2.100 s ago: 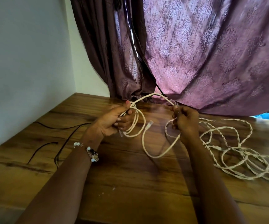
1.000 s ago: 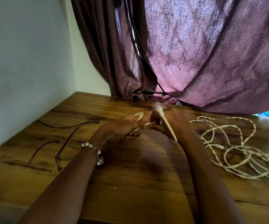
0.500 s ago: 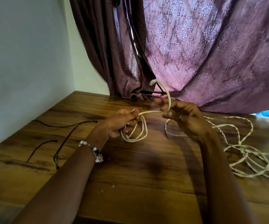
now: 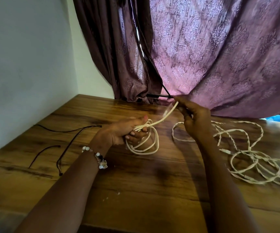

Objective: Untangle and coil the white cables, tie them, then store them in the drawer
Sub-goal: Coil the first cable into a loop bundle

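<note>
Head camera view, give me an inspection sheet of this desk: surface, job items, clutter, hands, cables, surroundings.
Surface: wooden desk, a few pale crumbs near the middle.
Job's things: small white coil hanging from the left hand; one strand runs from it up to the right hand; tangled white cables lie loose on the right.
Clutter: nothing seen beyond the cords.
Hands: left hand grips the coil's loops, beaded bracelet on the wrist; right hand pinches the strand, raised.
Cables: thin black cords lie on the desk at left, apart from the white ones.
Surroundings: white wall at left, purple patterned curtain behind; no drawer in view.
</note>
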